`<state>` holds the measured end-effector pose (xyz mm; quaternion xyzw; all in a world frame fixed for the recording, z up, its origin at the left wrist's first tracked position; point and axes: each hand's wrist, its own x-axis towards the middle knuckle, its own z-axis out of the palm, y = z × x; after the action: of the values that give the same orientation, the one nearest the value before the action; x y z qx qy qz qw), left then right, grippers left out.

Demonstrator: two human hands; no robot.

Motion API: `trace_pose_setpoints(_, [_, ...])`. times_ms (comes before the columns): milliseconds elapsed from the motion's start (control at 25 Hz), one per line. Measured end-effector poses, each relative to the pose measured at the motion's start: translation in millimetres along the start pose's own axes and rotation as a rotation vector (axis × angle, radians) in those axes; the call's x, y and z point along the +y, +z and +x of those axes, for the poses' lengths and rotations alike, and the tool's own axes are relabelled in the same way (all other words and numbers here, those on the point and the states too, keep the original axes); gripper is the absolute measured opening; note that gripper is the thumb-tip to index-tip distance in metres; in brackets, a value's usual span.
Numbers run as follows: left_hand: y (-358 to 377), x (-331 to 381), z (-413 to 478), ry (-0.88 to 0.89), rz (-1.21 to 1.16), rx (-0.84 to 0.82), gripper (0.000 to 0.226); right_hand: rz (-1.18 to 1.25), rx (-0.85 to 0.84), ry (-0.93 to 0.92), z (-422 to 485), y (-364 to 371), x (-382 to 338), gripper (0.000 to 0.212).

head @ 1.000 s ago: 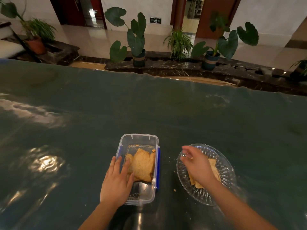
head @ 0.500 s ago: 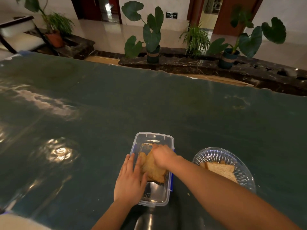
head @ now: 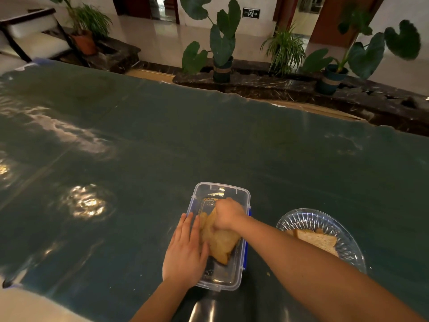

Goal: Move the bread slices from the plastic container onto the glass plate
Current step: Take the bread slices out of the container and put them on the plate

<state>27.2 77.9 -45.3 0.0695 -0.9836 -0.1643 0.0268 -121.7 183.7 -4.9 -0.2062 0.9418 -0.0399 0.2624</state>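
Observation:
A clear plastic container (head: 221, 189) with blue clips sits on the dark green table. Inside it lies a browned bread slice (head: 221, 244), tilted up at its far end. My right hand (head: 228, 213) reaches across into the container and pinches the slice's upper edge. My left hand (head: 185, 249) lies flat on the container's left rim, fingers spread, holding it still. To the right stands the cut-glass plate (head: 308, 220) with a bread slice (head: 316, 240) on it, partly hidden by my right forearm.
The glossy green table cover (head: 209, 140) stretches far ahead and to the left, with light glare (head: 87, 203) on it. Beyond the far edge are potted plants (head: 221, 43) on a dark stone ledge. Crumbs lie between container and plate.
My right hand left the plate, crossed to the container and took hold of a bread slice, which now tilts up. The left hand stayed on the container's rim. The view shifted right.

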Motion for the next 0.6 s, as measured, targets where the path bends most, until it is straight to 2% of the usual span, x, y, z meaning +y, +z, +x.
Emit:
trace_pose_setpoints(120, [0, 0, -1, -0.008, -0.015, 0.014, 0.067, 0.166, 0.012, 0.02, -7, -11, 7, 0.046])
trace_pose_setpoints(280, [0, -2, -1, -0.011, -0.041, 0.015, 0.073, 0.373, 0.153, 0.085, -34, -36, 33, 0.04])
trace_pose_setpoints(600, [0, -2, 1, -0.02, -0.056, -0.004, 0.076, 1.103, 0.401, 0.259, -119, -81, 123, 0.038])
